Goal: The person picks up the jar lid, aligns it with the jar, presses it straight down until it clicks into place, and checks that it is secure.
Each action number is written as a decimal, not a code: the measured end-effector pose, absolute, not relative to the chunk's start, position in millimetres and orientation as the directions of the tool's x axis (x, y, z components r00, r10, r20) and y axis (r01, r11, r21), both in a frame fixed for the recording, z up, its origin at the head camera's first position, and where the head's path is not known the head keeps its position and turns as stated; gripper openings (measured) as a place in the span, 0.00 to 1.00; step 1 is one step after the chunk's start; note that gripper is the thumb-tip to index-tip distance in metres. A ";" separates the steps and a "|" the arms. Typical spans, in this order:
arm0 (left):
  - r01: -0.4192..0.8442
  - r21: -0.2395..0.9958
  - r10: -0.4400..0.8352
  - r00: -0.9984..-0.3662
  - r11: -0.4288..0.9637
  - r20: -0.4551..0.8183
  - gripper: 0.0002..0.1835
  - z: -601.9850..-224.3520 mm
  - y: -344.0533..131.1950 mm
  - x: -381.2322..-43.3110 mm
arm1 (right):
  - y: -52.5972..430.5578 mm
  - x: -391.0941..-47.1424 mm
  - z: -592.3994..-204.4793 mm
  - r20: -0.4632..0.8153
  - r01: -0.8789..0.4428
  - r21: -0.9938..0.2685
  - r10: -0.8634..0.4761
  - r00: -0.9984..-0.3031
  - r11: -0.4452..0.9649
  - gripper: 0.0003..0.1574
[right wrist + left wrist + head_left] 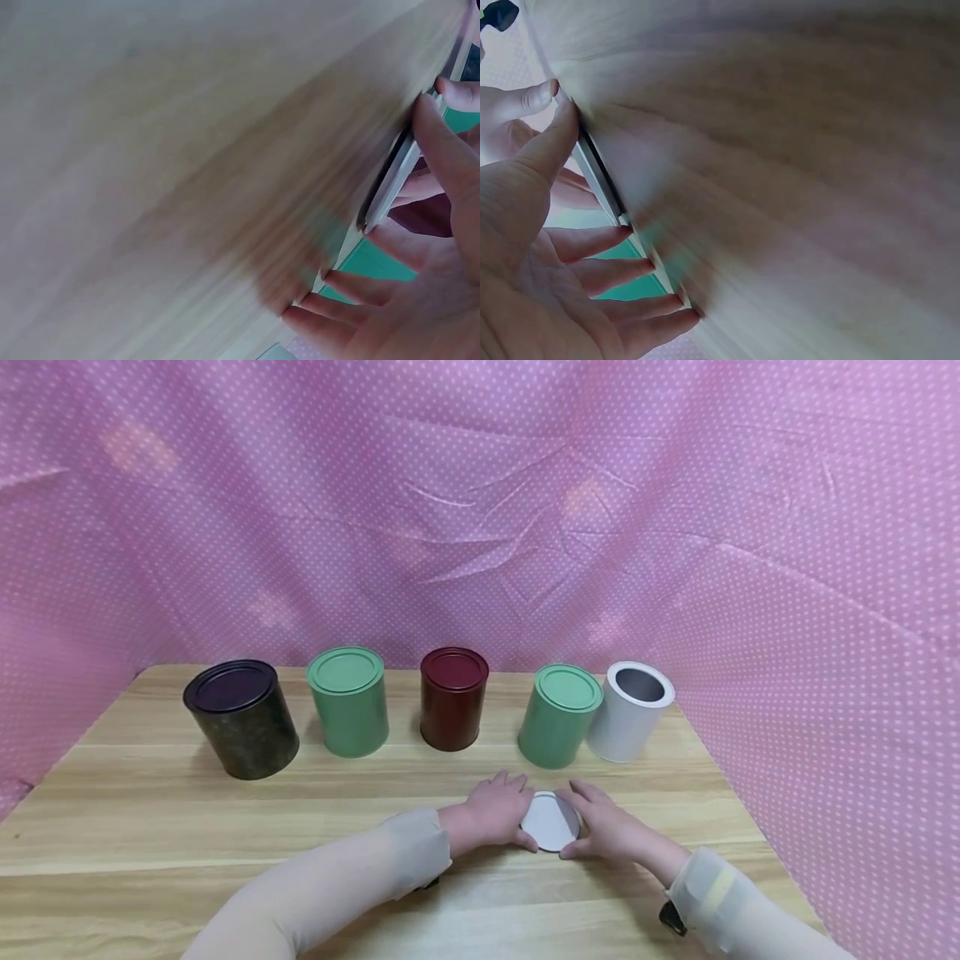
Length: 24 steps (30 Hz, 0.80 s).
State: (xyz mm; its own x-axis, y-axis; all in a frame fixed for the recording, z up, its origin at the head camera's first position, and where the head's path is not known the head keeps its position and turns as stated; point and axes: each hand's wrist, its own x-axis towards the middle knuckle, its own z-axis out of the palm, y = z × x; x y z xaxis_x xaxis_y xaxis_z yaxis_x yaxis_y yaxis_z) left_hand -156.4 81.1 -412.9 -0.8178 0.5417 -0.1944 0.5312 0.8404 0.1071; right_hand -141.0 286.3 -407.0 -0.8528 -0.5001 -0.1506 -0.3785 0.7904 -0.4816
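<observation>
A round white lid lies flat at the front right of the wooden table, between the two hands. My left hand holds its left edge, the thumb at the near side and the index finger farther back. On the opposite edge, my right hand holds it likewise between thumb and index finger. Both wrist views show the lid's rim close to the tabletop, with the other fingertips of each hand touching the wood. Behind the hands stands a white can with an opening in its top.
A green can stands just left of the white can, partly in front of it. Farther left along the back are a dark red can, another green can and a black can, all lidded. Pink dotted cloth encloses the table.
</observation>
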 end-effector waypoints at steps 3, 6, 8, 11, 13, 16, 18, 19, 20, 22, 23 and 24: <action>0.529 0.120 0.542 -0.817 0.840 -0.197 0.47 -412.9 80.3 -156.8 | 287.3 -141.8 -407.5 -0.132 -0.403 -0.479 -0.518 -0.845 0.780 0.51; 0.530 0.137 0.547 -0.813 0.837 -0.201 0.47 -411.3 79.5 -157.2 | 288.5 -142.2 -407.0 -0.119 -0.412 -0.484 -0.525 -0.843 0.772 0.52; 0.533 0.146 0.552 -0.809 0.834 -0.200 0.47 -409.3 78.9 -157.5 | 288.8 -142.3 -405.5 -0.108 -0.425 -0.479 -0.532 -0.840 0.768 0.53; 0.537 0.154 0.559 -0.805 0.829 -0.200 0.47 -406.7 78.1 -158.4 | 289.0 -142.2 -403.7 -0.096 -0.432 -0.478 -0.535 -0.839 0.764 0.54; 0.539 0.160 0.561 -0.803 0.827 -0.201 0.47 -406.4 77.7 -159.1 | 289.1 -142.1 -402.5 -0.091 -0.438 -0.476 -0.538 -0.838 0.763 0.55; 0.537 0.171 0.563 -0.801 0.826 -0.202 0.47 -406.7 77.6 -160.3 | 289.6 -142.3 -402.4 -0.093 -0.428 -0.490 -0.533 -0.841 0.759 0.55; 0.538 0.178 0.565 -0.800 0.824 -0.201 0.47 -406.9 77.6 -161.1 | 290.5 -143.1 -402.9 -0.089 -0.427 -0.501 -0.536 -0.840 0.753 0.55; 0.539 0.180 0.567 -0.799 0.823 -0.200 0.47 -406.4 77.6 -161.5 | 291.1 -143.8 -403.2 -0.086 -0.428 -0.506 -0.538 -0.838 0.749 0.55; 0.538 0.185 0.567 -0.798 0.823 -0.202 0.47 -405.7 77.5 -161.7 | 291.7 -144.6 -403.6 -0.084 -0.429 -0.512 -0.540 -0.837 0.744 0.55; 0.540 0.190 0.570 -0.797 0.820 -0.199 0.46 -404.6 77.5 -162.2 | 293.1 -146.3 -404.3 -0.078 -0.433 -0.525 -0.548 -0.833 0.733 0.54; 0.540 0.195 0.572 -0.796 0.819 -0.198 0.45 -403.8 77.5 -162.2 | 293.8 -146.9 -404.3 -0.074 -0.435 -0.531 -0.551 -0.831 0.728 0.54; 0.540 0.197 0.572 -0.796 0.818 -0.195 0.44 -402.7 77.4 -162.0 | 294.4 -147.3 -404.2 -0.072 -0.435 -0.535 -0.552 -0.830 0.724 0.54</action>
